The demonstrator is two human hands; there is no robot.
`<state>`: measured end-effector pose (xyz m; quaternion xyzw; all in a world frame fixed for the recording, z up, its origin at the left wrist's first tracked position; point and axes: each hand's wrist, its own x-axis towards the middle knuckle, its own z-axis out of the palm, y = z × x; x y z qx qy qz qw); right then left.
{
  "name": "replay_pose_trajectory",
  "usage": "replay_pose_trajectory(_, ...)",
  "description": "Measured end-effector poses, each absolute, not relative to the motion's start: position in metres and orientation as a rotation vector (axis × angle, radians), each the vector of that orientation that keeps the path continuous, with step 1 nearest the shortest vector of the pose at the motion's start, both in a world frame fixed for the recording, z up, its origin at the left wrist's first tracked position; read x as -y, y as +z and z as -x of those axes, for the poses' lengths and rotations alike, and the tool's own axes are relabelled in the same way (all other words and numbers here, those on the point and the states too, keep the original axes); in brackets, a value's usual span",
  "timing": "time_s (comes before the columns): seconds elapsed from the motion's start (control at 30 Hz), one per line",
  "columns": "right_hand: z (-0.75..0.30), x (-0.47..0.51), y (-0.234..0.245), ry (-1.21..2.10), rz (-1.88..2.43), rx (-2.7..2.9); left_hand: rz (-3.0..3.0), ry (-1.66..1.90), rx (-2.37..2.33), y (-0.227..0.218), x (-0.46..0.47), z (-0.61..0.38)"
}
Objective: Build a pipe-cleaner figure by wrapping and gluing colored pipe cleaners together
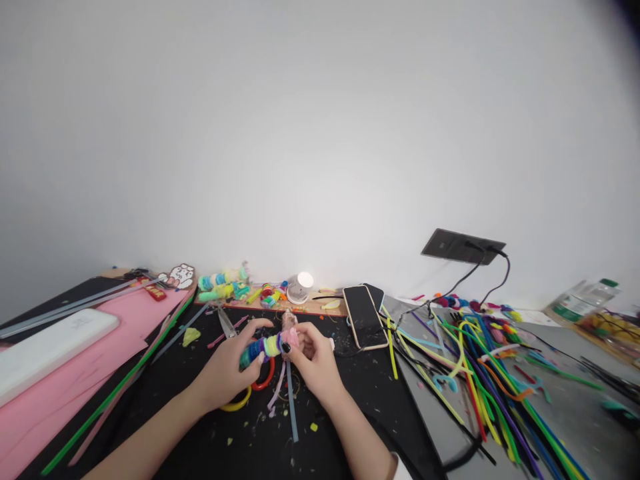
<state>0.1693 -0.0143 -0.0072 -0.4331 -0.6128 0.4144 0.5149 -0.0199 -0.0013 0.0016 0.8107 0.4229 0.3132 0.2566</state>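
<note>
While the left hand (225,372) grips it, the banded cylinder (264,349) seems fuzzy.

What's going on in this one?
A person's left hand holds a striped, multicoloured craft piece, and the right hand pinches its pink end. Scissors lie partly hidden by the left hand on a black surface. A phone sits beyond the right hand; colourful stems are spread at the right.

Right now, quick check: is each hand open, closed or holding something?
Left hand: closed, holding the striped fuzzy roll by its blue end.
Right hand: closed, pinching its pink end.
</note>
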Motion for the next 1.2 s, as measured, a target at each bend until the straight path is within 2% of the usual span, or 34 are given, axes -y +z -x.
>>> replay_pose_trajectory(1.2, -0.1716, 0.0145, -0.0067, 1.023, 1.004, 1.513, -2.175, 0.846, -1.096, 0.0066, 0.0016, 0.0193)
